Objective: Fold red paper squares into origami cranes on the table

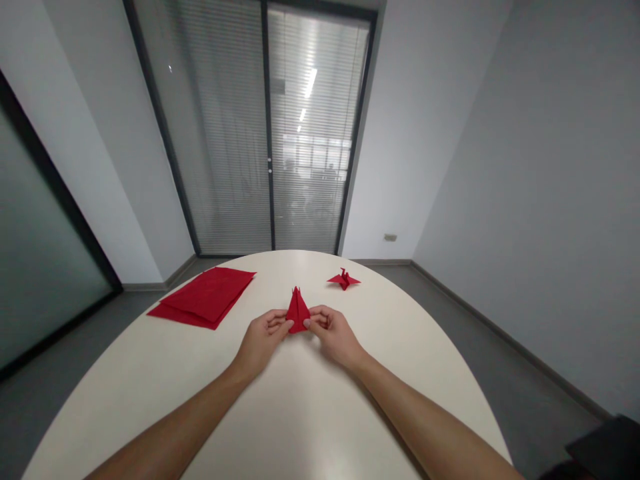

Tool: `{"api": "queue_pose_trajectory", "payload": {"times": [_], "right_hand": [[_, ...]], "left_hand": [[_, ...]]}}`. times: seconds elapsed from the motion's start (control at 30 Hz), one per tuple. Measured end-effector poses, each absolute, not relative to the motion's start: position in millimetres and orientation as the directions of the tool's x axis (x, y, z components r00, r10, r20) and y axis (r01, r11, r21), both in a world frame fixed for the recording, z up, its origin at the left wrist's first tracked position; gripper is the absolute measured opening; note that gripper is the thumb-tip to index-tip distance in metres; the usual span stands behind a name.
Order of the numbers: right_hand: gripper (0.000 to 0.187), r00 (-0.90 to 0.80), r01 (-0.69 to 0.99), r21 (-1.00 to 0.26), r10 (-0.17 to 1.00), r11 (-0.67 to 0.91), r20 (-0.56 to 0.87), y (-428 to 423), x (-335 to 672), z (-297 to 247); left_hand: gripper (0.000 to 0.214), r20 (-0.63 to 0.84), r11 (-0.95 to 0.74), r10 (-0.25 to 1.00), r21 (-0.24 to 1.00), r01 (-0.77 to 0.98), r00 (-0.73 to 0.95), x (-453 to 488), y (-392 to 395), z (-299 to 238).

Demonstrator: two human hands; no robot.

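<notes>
A half-folded piece of red paper point(298, 311), shaped like a narrow triangle with its tip pointing away from me, is held just above the white round table point(300, 413). My left hand point(263, 338) pinches its lower left corner. My right hand point(333, 331) pinches its lower right corner. Both hands have their fingers closed on the paper. A finished red paper crane point(344, 279) stands on the table beyond my right hand, apart from it.
A stack of flat red paper sheets point(205, 298) lies at the table's far left. Beyond the table are glass doors with blinds point(265, 133), grey floor and white walls. A dark object point(605, 447) sits at the lower right corner.
</notes>
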State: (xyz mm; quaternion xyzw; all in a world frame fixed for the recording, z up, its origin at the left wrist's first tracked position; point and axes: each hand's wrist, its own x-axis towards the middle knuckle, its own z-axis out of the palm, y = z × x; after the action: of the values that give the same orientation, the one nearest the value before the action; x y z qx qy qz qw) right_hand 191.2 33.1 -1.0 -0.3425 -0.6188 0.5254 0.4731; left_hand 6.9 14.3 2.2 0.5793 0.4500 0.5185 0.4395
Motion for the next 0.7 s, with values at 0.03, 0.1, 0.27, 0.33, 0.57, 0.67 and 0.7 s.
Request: {"api": "queue_pose_trajectory", "payload": {"times": [0.03,0.1,0.27,0.33,0.57,0.67,0.7], "right_hand": [[0.037,-0.317,-0.070,-0.978,0.926,0.194,0.206,33.7,191.9,-1.2],[0.038,-0.313,-0.065,-0.983,0.932,0.172,0.183,34.3,193.1,-1.3],[0.037,-0.325,-0.038,-0.982,0.927,0.187,0.189,35.4,195.9,-0.4],[0.037,-0.333,-0.030,-0.982,0.924,0.188,0.187,36.9,197.1,-0.8],[0.041,-0.352,-0.045,-0.990,0.926,0.131,0.139,39.6,200.7,-3.9],[0.044,-0.352,-0.093,-0.988,0.924,0.127,0.152,38.3,200.7,-2.9],[0.044,-0.350,-0.106,-0.986,0.923,0.129,0.158,38.1,200.4,-2.6]], "left_hand": [[0.032,0.199,-0.203,0.979,0.975,0.087,0.052,6.7,13.7,3.2],[0.027,0.199,-0.203,0.979,0.969,0.141,0.045,6.3,12.5,5.5],[0.027,0.223,-0.227,0.974,0.944,0.241,0.042,4.1,11.0,7.5],[0.029,0.236,-0.243,0.970,0.938,0.249,0.059,2.6,11.3,5.9],[0.033,0.234,-0.251,0.968,0.928,0.276,0.094,1.4,12.5,1.4],[0.033,0.217,-0.229,0.973,0.944,0.237,0.077,3.2,12.4,2.8],[0.033,0.205,-0.215,0.976,0.953,0.212,0.069,3.9,12.2,3.6]]}}
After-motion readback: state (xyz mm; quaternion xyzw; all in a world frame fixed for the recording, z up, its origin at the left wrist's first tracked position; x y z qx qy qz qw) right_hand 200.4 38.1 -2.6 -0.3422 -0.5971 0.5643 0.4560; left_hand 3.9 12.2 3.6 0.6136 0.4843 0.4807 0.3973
